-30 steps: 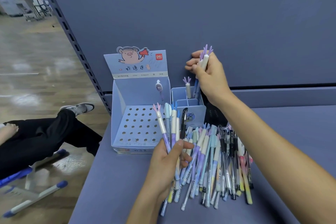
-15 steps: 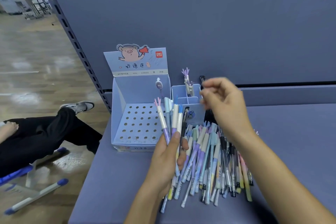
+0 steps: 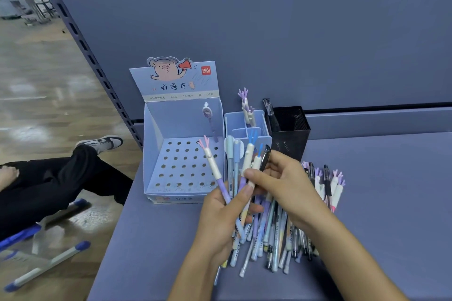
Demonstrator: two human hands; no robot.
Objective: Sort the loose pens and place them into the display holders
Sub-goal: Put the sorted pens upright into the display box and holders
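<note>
Left hand [image 3: 220, 222] grips a fan of pens [image 3: 233, 161] by the lower barrels, caps up, in front of the holders. Right hand [image 3: 286, 186] pinches the black pen [image 3: 265, 156] at the fan's right edge, thumb in front, fingers curled behind. Loose pile of pens [image 3: 276, 234] lies on the bench [image 3: 379, 203] under both hands. Perforated display box [image 3: 186, 124] at left, one pen [image 3: 209, 115] standing at its back. Blue divided holder [image 3: 234, 122] just beside it has two antler-topped pens [image 3: 244, 102]. Black mesh cup [image 3: 291, 137] to its right has one clear pen [image 3: 269, 106].
</note>
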